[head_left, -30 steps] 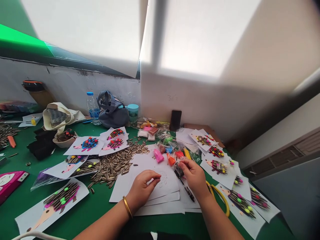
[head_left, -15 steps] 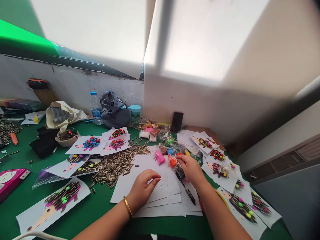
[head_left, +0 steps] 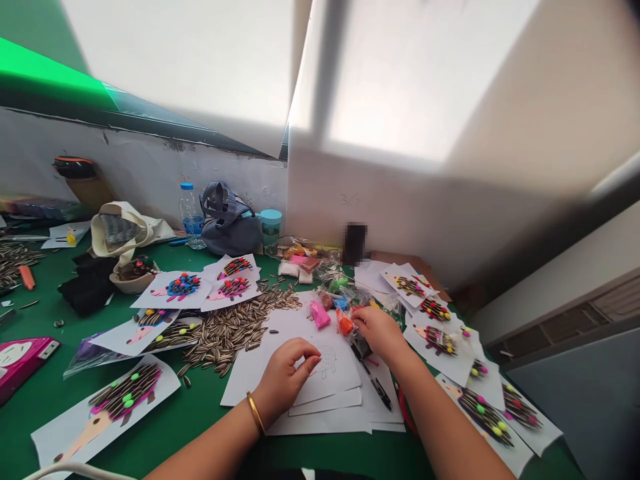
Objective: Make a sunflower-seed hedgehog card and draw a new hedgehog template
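My left hand (head_left: pixel 291 375) rests on a stack of white paper (head_left: pixel 250 377), its fingers curled with thumb and fingertips together; whatever they may pinch is too small to make out. A pencil-drawn outline (head_left: pixel 327 361) shows just right of its fingertips. My right hand (head_left: pixel 380 328) is at the small bags of coloured clay, its fingers closed on the clear wrapping beside an orange clay packet (head_left: pixel 345 323). A pink clay packet (head_left: pixel 320 315) lies left of it, and a black pen (head_left: pixel 379 387) lies on the paper below.
Striped sunflower seeds (head_left: pixel 230 333) are heaped left of the paper. Hedgehog pictures (head_left: pixel 117 400) lie on both sides. Behind stand a bottle (head_left: pixel 190 217), a dark bag (head_left: pixel 231 230), a teal cup (head_left: pixel 271 230) and a blurred dark object (head_left: pixel 355 245). A magenta box (head_left: pixel 25 363) sits far left.
My right hand has shifted very slightly over the clay bags. My left hand has hardly moved.
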